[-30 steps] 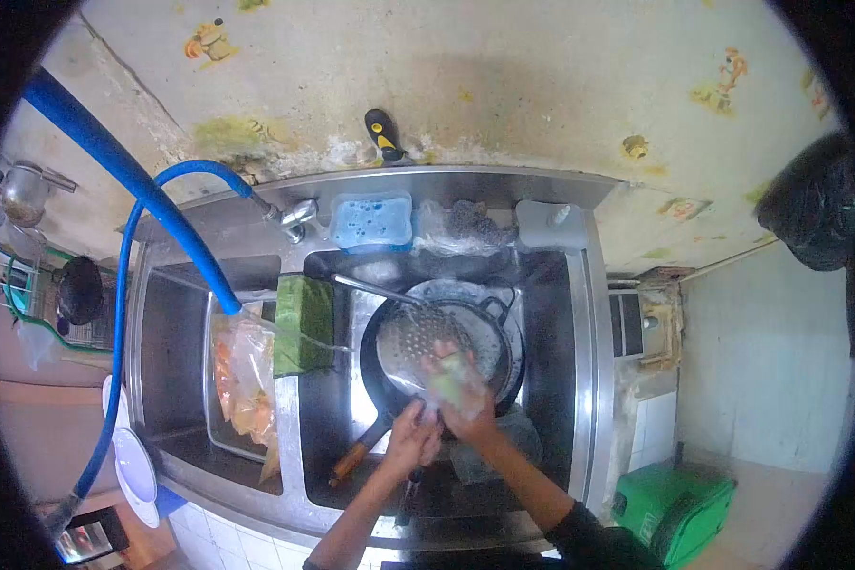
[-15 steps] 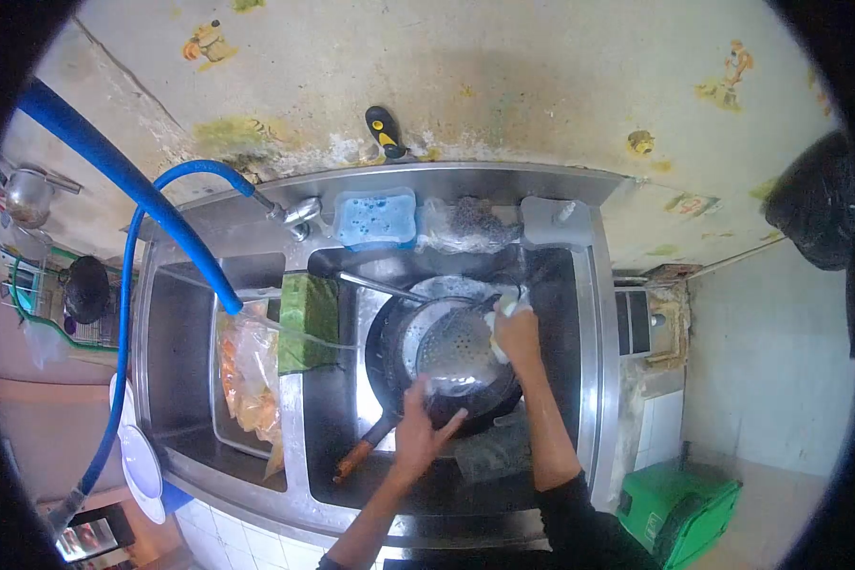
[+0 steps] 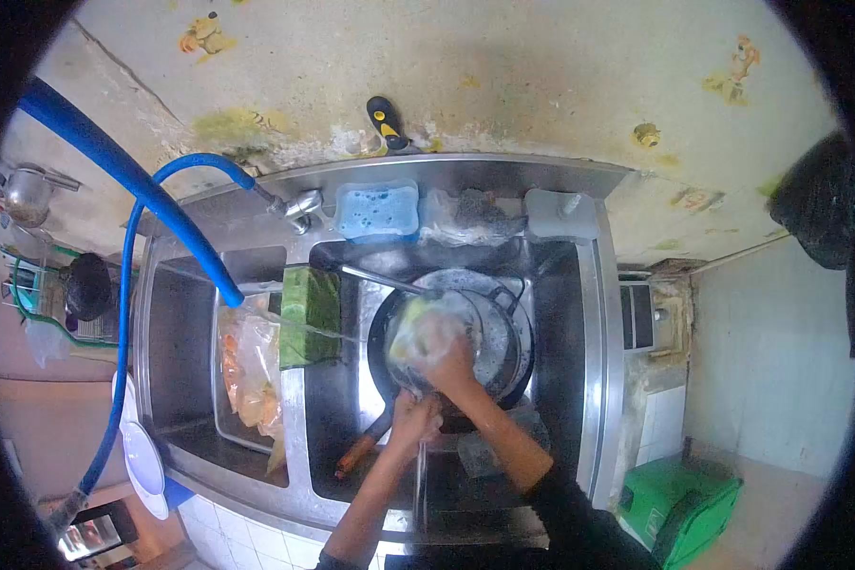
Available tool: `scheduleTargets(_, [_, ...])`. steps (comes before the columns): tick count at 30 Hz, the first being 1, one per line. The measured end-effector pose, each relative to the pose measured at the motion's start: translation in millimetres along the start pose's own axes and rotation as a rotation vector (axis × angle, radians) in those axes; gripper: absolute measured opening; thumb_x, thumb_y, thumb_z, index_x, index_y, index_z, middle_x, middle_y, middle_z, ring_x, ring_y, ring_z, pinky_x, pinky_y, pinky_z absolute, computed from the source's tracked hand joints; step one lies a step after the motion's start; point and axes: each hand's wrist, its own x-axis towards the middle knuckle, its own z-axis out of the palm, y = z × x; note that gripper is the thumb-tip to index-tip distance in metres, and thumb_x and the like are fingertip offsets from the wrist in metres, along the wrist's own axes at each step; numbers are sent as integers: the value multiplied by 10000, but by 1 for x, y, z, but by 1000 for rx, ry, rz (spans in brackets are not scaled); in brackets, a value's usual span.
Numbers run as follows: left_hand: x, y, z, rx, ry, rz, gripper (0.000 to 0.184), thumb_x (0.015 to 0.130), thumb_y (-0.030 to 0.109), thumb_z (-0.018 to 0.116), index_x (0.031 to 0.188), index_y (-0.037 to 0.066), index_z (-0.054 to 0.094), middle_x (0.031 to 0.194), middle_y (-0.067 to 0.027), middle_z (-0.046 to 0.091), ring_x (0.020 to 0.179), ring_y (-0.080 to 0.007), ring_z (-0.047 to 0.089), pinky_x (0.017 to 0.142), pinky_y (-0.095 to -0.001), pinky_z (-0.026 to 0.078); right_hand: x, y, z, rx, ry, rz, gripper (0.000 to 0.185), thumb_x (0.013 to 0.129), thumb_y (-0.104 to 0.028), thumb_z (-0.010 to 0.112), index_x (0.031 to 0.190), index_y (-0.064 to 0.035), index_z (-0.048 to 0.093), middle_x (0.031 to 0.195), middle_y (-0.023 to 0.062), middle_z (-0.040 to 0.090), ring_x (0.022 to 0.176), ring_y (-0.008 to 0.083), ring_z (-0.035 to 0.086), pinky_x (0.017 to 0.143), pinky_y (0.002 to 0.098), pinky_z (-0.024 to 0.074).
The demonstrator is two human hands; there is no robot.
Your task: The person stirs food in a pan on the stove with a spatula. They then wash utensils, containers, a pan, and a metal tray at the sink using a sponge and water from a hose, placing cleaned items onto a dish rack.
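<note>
My left hand (image 3: 416, 419) is closed round the metal handle of a skimmer (image 3: 420, 484), which points toward the front of the sink. Foam and my right hand mostly hide its round head. My right hand (image 3: 446, 359) presses a soapy, yellow-green sponge (image 3: 410, 321) onto that head; lather and motion blur its outline. Beneath both hands, a dark wok (image 3: 378, 332) with a wooden handle (image 3: 355, 457) sits in the right basin. Inside it is a foamy pan or lid (image 3: 494, 323). A long metal handle (image 3: 380, 278) reaches to the upper left.
Packaged food in a tray (image 3: 220, 418) occupies the left basin. A green block (image 3: 310, 316) straddles the divider. Blue hose (image 3: 185, 242) hangs over the left side. Along the back ledge stand a blue sponge box (image 3: 378, 211), a bagged scourer (image 3: 475, 217) and a grey container (image 3: 560, 217).
My left hand, earlier spread beside the perforated skimmer head, now grips its handle, which has swung toward me. My right hand has moved left with the sponge from the head's right edge.
</note>
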Motion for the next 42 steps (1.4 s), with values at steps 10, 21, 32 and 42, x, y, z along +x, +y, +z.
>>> scheduleTargets(10, [-3,-17,-7,38,-123,-328,50,780,73,491,745,52,519,507,22,418,343,-50,331,290,-197,226,14,19,-6,-220,-112,-154,463,679,-338,626,1077,-107,565,982,172,555,933,326,514,849,438,385])
scheduleTargets(21, [5,-30,-19,-35,-12,-303,82,760,115,505,699,72,471,463,12,377,316,-76,327,272,-211,225,-10,36,0,-283,-78,-95,384,690,-287,602,1043,-140,568,989,164,562,917,353,523,761,435,445])
scheduleTargets(32, [41,-34,-30,-471,66,167,369,872,404,373,776,79,520,626,-35,523,645,-163,535,620,-298,445,-62,-44,2,8,-19,126,258,649,-184,583,866,-45,600,799,140,580,748,345,535,717,423,425])
scheduleTargets(42, [55,35,-33,-648,310,165,281,864,334,467,772,69,448,544,-11,399,408,-111,301,497,-267,344,-146,-4,-8,-53,-101,-22,228,605,-201,614,759,-34,599,755,140,563,652,342,548,609,438,458])
